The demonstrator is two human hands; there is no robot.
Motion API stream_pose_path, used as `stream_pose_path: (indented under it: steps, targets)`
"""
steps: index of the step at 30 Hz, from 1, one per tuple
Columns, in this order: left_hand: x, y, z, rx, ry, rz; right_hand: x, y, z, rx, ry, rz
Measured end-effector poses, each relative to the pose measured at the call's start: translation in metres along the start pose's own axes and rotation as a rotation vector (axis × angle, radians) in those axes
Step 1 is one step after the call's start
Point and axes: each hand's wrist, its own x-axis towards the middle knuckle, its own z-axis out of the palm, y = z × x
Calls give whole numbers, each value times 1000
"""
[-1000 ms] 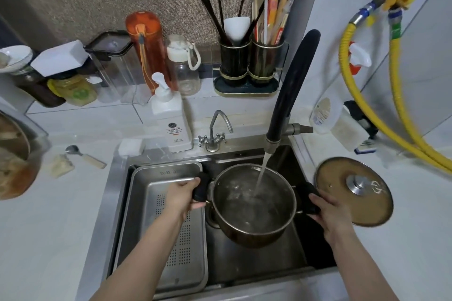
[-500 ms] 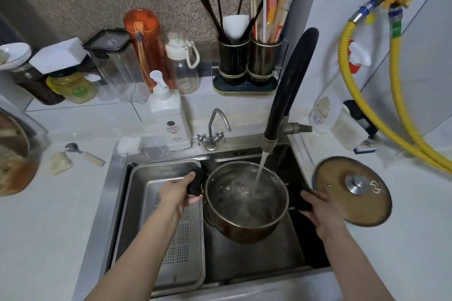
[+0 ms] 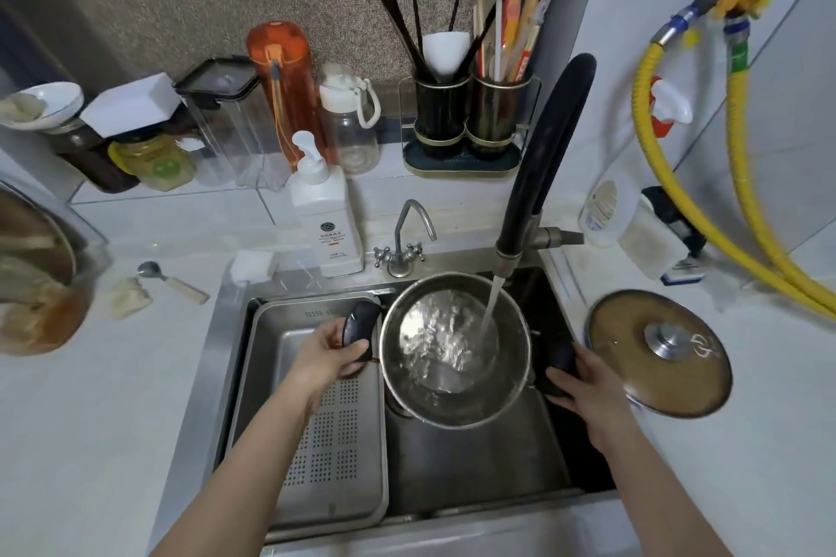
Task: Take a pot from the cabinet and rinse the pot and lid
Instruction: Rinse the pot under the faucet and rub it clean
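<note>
Pot (image 3: 454, 353) out of cabinet, held over sink (image 3: 479, 466) under running tap (image 3: 506, 258); left hand (image 3: 328, 353) and right hand (image 3: 583, 375) each wrapped round a side handle; rinse looks midway; lid (image 3: 658, 353) dry on counter at sink's right edge, still to do.

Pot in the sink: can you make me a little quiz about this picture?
1. True or false: water from the black faucet is running into the pot.
2. Where is the lid? A) on the pot B) on the counter right of the sink C) in the perforated tray
3. Fill in: the left hand and right hand each hold a black ____.

Key: 1 true; 2 B; 3 handle.
</note>
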Motion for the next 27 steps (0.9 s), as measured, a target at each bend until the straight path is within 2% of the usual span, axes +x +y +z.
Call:
stream_pose_path:
  steps: [5, 8, 12, 17, 27]
  targets:
    - [-9, 4, -7, 347, 65, 207, -5, -6, 10, -164, 2, -143]
    - [-16, 3, -12, 433, 71, 287, -7, -10, 15, -229, -9, -203]
    - [-24, -2, -21, 474, 92, 306, -9, -14, 18, -356, -12, -287]
    - [-33, -7, -21, 483, 157, 307, -15, -13, 24, -466, 75, -381]
    - [-49, -18, -20, 543, 243, 358, -18, -17, 31, -598, 86, -437]
